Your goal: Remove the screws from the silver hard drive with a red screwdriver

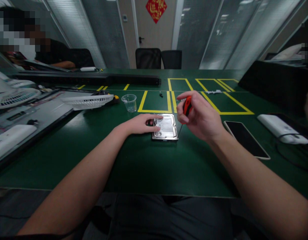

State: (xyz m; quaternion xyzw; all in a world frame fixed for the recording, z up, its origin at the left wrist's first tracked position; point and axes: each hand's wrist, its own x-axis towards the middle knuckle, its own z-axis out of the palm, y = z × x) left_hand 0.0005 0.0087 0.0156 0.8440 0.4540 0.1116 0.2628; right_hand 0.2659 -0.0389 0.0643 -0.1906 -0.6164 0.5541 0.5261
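Note:
A silver hard drive [168,127] lies flat on the green table [154,166] in front of me. My left hand [141,124] rests at its left side, thumb and fingers apart, with fingertips on the drive's top face. A red and black screwdriver [187,106] is held in my right hand [200,116], above and to the right of the drive. Its thin shaft slants down to the drive's near right corner, where the tip seems to touch. The tip itself is too small to make out.
Behind the drive stand a clear plastic cup [130,103] and a small black part [161,95]. To the right lie a phone [246,139] and a white power bank [282,129] with a cable. Fans and a metal panel fill the left; a person sits beyond.

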